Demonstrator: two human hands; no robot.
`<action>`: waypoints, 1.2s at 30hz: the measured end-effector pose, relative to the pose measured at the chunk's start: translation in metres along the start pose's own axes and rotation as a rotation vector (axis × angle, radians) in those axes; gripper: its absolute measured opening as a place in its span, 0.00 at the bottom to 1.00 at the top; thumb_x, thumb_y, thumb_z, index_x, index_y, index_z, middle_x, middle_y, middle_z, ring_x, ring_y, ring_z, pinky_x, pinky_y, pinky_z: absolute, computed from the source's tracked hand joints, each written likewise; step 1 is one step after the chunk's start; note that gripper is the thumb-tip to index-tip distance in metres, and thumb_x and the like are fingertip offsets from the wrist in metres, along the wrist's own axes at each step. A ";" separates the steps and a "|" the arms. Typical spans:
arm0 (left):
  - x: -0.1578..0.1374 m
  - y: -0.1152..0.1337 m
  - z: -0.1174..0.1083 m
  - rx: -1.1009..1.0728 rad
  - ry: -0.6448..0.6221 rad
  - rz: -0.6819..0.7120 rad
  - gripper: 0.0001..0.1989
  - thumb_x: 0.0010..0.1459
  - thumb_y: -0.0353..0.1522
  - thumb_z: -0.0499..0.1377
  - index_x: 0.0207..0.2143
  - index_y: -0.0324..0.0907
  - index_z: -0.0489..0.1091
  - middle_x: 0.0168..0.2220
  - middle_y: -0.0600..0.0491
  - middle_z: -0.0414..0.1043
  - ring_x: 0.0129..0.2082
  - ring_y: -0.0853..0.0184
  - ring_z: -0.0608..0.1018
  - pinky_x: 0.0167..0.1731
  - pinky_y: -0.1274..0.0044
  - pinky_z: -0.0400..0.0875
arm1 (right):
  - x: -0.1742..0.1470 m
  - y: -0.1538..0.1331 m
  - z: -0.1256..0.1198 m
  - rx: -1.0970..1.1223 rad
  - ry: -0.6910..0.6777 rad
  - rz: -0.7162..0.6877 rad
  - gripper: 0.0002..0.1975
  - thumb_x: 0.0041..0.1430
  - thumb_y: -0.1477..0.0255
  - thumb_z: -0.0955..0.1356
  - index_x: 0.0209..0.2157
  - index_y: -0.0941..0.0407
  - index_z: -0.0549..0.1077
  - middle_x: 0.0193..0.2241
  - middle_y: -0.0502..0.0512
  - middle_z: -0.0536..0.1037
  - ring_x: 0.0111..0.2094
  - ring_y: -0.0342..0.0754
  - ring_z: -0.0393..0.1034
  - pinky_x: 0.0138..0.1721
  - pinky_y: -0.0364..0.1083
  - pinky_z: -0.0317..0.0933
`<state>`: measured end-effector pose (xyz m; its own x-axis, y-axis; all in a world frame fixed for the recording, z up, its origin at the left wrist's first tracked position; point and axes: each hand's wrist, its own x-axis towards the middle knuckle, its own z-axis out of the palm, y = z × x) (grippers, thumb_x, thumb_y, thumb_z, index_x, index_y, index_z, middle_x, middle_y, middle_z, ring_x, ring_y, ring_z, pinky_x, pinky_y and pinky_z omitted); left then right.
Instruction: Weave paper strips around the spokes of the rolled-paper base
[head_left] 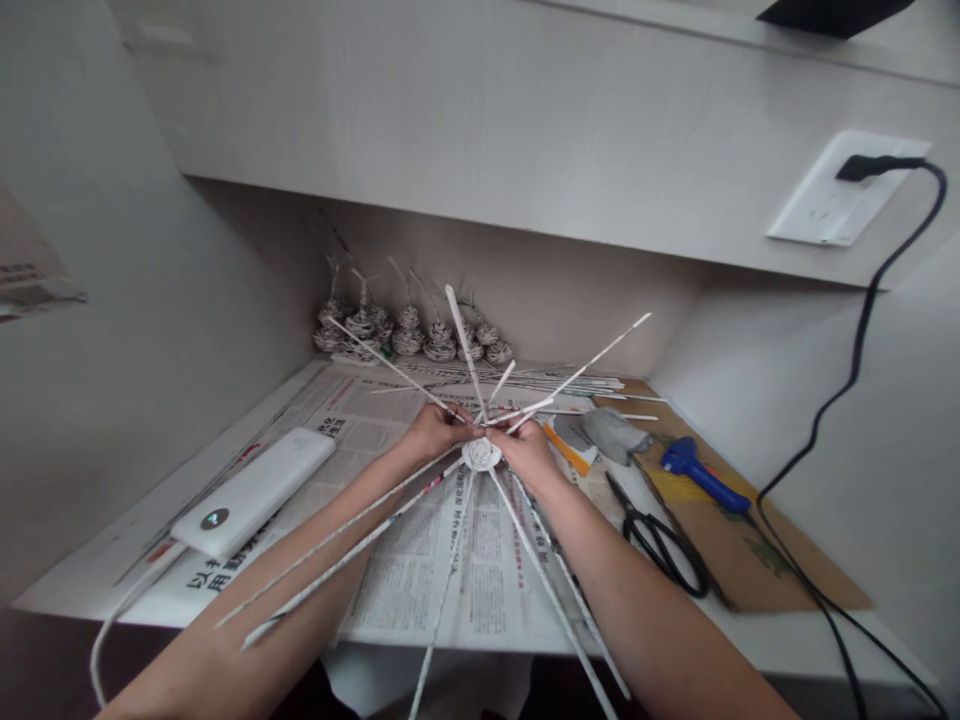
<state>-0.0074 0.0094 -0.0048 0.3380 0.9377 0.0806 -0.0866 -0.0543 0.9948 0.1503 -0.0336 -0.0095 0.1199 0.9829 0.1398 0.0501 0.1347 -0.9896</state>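
A white table filled the recess, spread over much of its top with newspaper, and a brown cardboard sheet lay along its right side. Above the newspaper, held in front of the wearer, was the paper weave, its thin rolled-paper spokes fanning out on all sides, several running long toward the wearer's body and others pointing away to the back. Small gourd-shaped paper pieces stood clustered against the back wall, and a long white device lay aslant at the left. Black-handled scissors rested at the right, partly over the cardboard, with a blue glue gun beyond them. The left hand and right hand met at the middle, thumbs nearly touching, both pinching the weave where the spokes gathered; the fingers behind it were hidden. The small coiled disc at its hub sat between the hands, on the wearer's side of the thumb tips, its round face turned up toward the camera. Being round, the disc showed no long axis of its own, and neither hand was clearly nearer to it.
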 end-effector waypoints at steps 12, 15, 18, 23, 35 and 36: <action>-0.003 -0.003 0.004 -0.008 0.021 -0.039 0.15 0.28 0.34 0.73 0.20 0.37 0.75 0.20 0.52 0.74 0.20 0.68 0.72 0.24 0.77 0.66 | 0.001 0.015 0.003 -0.138 0.111 -0.128 0.11 0.48 0.62 0.70 0.26 0.55 0.73 0.19 0.47 0.73 0.22 0.44 0.66 0.25 0.42 0.58; -0.005 -0.001 0.004 -0.023 -0.001 -0.110 0.15 0.30 0.34 0.73 0.22 0.36 0.76 0.20 0.52 0.74 0.20 0.69 0.72 0.23 0.77 0.65 | 0.002 0.016 0.002 -0.172 0.114 -0.158 0.11 0.51 0.62 0.68 0.25 0.55 0.72 0.20 0.47 0.73 0.22 0.44 0.65 0.25 0.42 0.58; -0.006 0.001 0.003 -0.007 0.010 -0.119 0.15 0.30 0.34 0.73 0.22 0.36 0.76 0.18 0.53 0.73 0.18 0.70 0.70 0.20 0.78 0.62 | 0.001 0.014 0.002 -0.191 0.114 -0.173 0.11 0.52 0.62 0.68 0.25 0.55 0.72 0.20 0.47 0.73 0.23 0.44 0.65 0.25 0.41 0.58; -0.007 0.005 0.003 -0.013 0.058 -0.053 0.14 0.32 0.35 0.72 0.22 0.37 0.75 0.17 0.54 0.72 0.17 0.71 0.69 0.20 0.79 0.61 | -0.001 0.006 0.003 -0.097 0.034 -0.111 0.10 0.49 0.63 0.70 0.25 0.56 0.72 0.20 0.49 0.74 0.22 0.44 0.67 0.24 0.42 0.60; 0.000 -0.005 0.009 -0.203 0.030 -0.153 0.19 0.32 0.38 0.72 0.26 0.37 0.72 0.19 0.54 0.72 0.17 0.71 0.71 0.19 0.79 0.62 | -0.002 -0.002 0.006 0.109 0.088 0.001 0.13 0.41 0.64 0.73 0.25 0.54 0.68 0.18 0.45 0.72 0.19 0.43 0.65 0.22 0.43 0.60; 0.001 -0.007 0.008 -0.216 0.029 -0.164 0.20 0.32 0.38 0.72 0.26 0.37 0.72 0.19 0.54 0.72 0.18 0.70 0.71 0.19 0.79 0.62 | -0.002 -0.003 0.005 0.108 0.063 0.016 0.13 0.41 0.64 0.73 0.25 0.54 0.68 0.18 0.45 0.72 0.19 0.44 0.65 0.22 0.43 0.60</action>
<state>0.0011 0.0077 -0.0109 0.3373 0.9375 -0.0858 -0.2318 0.1710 0.9576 0.1449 -0.0354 -0.0065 0.1823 0.9756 0.1223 -0.0590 0.1350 -0.9891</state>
